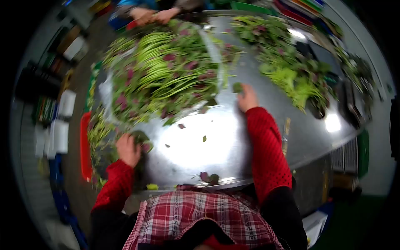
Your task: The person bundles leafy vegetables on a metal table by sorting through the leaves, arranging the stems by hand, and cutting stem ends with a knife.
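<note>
My left hand [128,151] is at the table's near left, fingers curled round some green and purple leaves [142,137]. Further right, my right hand [248,98] has a small green leaf [237,87] at its fingertips, over the bare metal. Between and beyond my hands lies a big heap of leafy greens [166,66], long green stems with purple-backed leaves, on a clear plastic sheet [213,46]. Motion blurs both hands a little. Another person's hands [154,16] rest at the far edge of the heap.
More greens [287,66] are piled at the right of the metal table [271,125]. A yellowish strip [286,135] lies near my right forearm. Loose leaves [208,178] lie by the near edge. A red crate [86,146] stands at the left, with stems spilling beside it.
</note>
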A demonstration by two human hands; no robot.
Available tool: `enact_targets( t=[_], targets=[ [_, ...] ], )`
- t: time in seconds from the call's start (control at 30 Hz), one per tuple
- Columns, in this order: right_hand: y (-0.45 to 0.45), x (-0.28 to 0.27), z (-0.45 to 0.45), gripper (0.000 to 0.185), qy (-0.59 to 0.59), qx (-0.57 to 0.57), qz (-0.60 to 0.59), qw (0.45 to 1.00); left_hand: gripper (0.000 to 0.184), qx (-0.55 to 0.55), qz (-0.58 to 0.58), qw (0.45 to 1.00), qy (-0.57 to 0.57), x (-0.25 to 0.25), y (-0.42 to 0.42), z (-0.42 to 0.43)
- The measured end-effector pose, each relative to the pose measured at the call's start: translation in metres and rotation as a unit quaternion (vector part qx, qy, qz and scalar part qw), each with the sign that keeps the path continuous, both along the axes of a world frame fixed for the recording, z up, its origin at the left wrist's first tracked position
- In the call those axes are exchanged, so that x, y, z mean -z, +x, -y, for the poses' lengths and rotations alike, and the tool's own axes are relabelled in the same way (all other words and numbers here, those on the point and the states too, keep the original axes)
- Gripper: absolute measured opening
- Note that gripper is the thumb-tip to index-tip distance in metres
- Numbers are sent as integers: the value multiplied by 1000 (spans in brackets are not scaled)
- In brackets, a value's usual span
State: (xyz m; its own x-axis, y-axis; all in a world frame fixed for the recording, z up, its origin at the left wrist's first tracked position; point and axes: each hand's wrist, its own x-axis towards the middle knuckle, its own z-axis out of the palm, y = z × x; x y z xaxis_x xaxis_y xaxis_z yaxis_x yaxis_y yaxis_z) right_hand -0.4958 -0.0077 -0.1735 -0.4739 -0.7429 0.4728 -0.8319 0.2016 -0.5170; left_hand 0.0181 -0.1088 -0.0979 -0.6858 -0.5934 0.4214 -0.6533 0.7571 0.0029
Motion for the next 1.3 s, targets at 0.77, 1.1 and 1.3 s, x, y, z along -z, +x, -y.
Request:
enact_targets(
  t=[0.77, 1.1, 1.3],
  targets=[
    [316, -60, -63, 29, 244, -390, 574, 678, 26, -89, -62, 991, 74, 6, 57, 26],
    [161, -28, -100, 16, 228, -65, 443, 865, 46, -73, -84, 992, 62, 17, 3, 30],
    [252, -25, -66, 20, 239, -182, 537, 788, 70, 47, -92, 994, 39, 1, -182, 94]
  ],
)
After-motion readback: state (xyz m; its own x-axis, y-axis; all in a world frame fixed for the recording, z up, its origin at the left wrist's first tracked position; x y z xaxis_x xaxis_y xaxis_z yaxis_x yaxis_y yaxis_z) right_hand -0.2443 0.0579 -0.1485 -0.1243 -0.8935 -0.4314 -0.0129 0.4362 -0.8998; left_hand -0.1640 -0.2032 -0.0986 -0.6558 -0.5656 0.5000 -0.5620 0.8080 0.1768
